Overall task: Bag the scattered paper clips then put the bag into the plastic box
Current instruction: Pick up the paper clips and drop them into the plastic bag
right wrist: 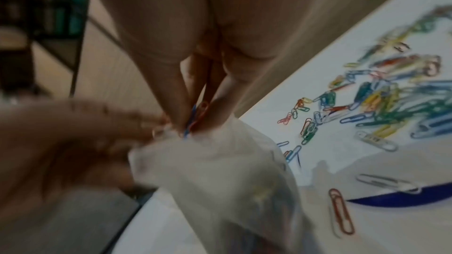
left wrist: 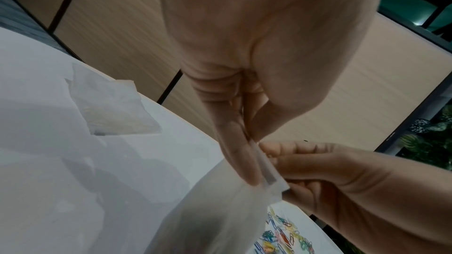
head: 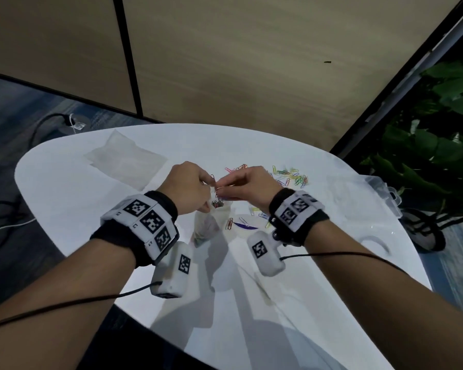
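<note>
My left hand (head: pixel 198 188) pinches the top edge of a small clear plastic bag (head: pixel 207 227) and holds it up above the white table (head: pixel 91 188); the same pinch shows on the bag's rim (left wrist: pixel 266 173). Some clips lie inside the bag. My right hand (head: pixel 234 186) pinches a few paper clips (right wrist: pixel 195 119) right at the bag's mouth (right wrist: pixel 220 152). A heap of coloured paper clips (head: pixel 289 176) lies behind my right hand, and a few more clips (head: pixel 242 221) lie below it. The clear plastic box (head: pixel 380 193) stands open at the table's right edge.
A stack of spare clear bags (head: pixel 126 158) lies at the back left of the table. A blue strip (head: pixel 245 225) lies by the loose clips. A leafy plant (head: pixel 439 145) stands right of the table. Cables (head: pixel 46 124) run across the floor at left.
</note>
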Motion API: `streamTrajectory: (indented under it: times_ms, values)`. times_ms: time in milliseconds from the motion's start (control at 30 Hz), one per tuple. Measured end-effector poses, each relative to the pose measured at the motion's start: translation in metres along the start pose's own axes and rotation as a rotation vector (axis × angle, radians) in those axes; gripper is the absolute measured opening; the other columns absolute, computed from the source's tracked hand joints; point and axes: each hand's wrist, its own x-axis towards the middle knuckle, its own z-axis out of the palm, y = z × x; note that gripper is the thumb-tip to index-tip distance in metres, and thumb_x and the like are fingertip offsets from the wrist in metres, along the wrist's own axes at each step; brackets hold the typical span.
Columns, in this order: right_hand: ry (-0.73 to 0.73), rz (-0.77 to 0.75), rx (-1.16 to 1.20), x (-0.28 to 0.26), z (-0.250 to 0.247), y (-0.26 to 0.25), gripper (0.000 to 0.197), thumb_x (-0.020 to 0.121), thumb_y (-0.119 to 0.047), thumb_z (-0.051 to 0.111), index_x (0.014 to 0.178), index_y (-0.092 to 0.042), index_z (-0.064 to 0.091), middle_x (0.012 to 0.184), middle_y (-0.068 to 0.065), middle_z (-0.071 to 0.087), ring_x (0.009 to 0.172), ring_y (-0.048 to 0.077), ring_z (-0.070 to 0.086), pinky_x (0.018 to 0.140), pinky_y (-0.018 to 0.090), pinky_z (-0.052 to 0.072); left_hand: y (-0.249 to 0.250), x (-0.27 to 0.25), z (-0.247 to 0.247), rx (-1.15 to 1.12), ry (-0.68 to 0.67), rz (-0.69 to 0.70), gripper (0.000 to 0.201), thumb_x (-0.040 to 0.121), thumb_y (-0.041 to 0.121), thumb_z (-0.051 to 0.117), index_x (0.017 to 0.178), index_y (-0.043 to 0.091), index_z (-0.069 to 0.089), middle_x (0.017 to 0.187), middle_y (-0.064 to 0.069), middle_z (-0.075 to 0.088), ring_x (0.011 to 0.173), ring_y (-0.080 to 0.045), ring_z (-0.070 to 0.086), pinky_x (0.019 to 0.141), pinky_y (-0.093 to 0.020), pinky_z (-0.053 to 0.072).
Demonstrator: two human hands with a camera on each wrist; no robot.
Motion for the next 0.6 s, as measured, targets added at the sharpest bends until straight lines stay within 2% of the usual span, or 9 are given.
streamTrajectory:
  times_ms: [100,133,200,233,300,400,467,533,600]
  values:
    - [0.135,-0.123,-0.361,0.001,0.019,0.006,0.008,0.076,-0.006,0.077,0.079,-0.013,0.078,0.076,0.002,0.075,0.068,0.01,0.071,0.073,0.014,0.054,-0.001,-0.001,-0.002,-0.008,0.024,0.005,0.028,0.092,-0.003,0.048,0.101,0.005,0.073,0.08,-0.018,0.075,0.07,-0.03,0.077,0.078,-0.042,0.064]
    - [0.115,-0.171,-0.477,0.001,0.022,0.004,0.007,0.078,-0.008,0.074,0.08,-0.013,0.078,0.072,-0.003,0.073,0.062,0.0,0.065,0.066,0.005,0.046,-0.001,-0.001,-0.003,-0.008,0.03,0.005,0.027,0.092,-0.003,0.049,0.103,0.005,0.073,0.08,-0.018,0.075,0.07,-0.03,0.077,0.078,-0.041,0.064]
    - [-0.015,-0.21,-0.711,-0.002,0.026,-0.006,0.013,0.085,-0.013,0.066,0.088,-0.014,0.079,0.074,-0.009,0.068,0.058,-0.009,0.054,0.061,0.0,0.035,-0.002,0.0,-0.006,0.002,0.045,0.004,0.029,0.092,-0.005,0.048,0.105,0.005,0.072,0.081,-0.017,0.075,0.07,-0.03,0.077,0.077,-0.04,0.064]
    - [-0.071,-0.206,-0.749,0.0,0.024,-0.011,0.016,0.087,-0.016,0.064,0.092,-0.017,0.079,0.078,-0.011,0.07,0.059,-0.01,0.056,0.064,0.0,0.035,-0.003,0.0,-0.009,0.007,0.054,0.005,0.03,0.092,-0.005,0.047,0.105,0.004,0.072,0.081,-0.017,0.075,0.069,-0.029,0.077,0.077,-0.041,0.064]
    - [-0.109,-0.146,-0.561,0.003,0.013,-0.024,0.015,0.09,-0.017,0.063,0.094,-0.017,0.077,0.088,-0.005,0.076,0.063,0.002,0.069,0.072,0.014,0.052,-0.009,0.001,-0.017,0.023,0.078,0.006,0.03,0.092,-0.003,0.047,0.105,0.004,0.073,0.08,-0.017,0.075,0.067,-0.028,0.077,0.076,-0.041,0.064]
    - [0.054,-0.056,-0.177,0.03,-0.014,-0.019,0.015,0.092,-0.008,0.06,0.097,-0.004,0.073,0.092,0.016,0.075,0.068,0.025,0.073,0.068,0.034,0.062,-0.021,0.003,-0.033,0.034,0.131,-0.012,0.03,0.091,-0.004,0.047,0.102,0.005,0.074,0.077,-0.017,0.075,0.065,-0.027,0.077,0.074,-0.04,0.065]
    - [0.217,-0.008,-0.443,0.062,-0.033,0.005,0.021,0.093,-0.014,0.058,0.108,-0.008,0.072,0.106,0.014,0.073,0.087,0.023,0.071,0.086,0.035,0.058,-0.029,0.005,-0.044,0.02,0.173,-0.034,0.03,0.092,-0.004,0.047,0.101,0.006,0.074,0.077,-0.016,0.075,0.065,-0.027,0.077,0.075,-0.039,0.064]
    - [0.255,0.071,-0.82,0.087,-0.046,0.03,0.033,0.095,-0.027,0.055,0.126,-0.018,0.063,0.128,0.007,0.064,0.113,0.024,0.061,0.101,0.031,0.046,-0.035,0.007,-0.053,-0.001,0.211,-0.056,0.03,0.092,-0.004,0.047,0.101,0.006,0.073,0.079,-0.015,0.074,0.065,-0.027,0.077,0.077,-0.039,0.064]
    - [0.213,0.14,-0.912,0.104,-0.046,0.047,0.046,0.098,-0.032,0.049,0.142,-0.017,0.047,0.146,0.009,0.048,0.132,0.027,0.046,0.109,0.033,0.036,-0.039,0.009,-0.059,-0.027,0.241,-0.068,0.029,0.092,-0.005,0.047,0.102,0.004,0.073,0.078,-0.016,0.074,0.064,-0.028,0.076,0.077,-0.039,0.064]
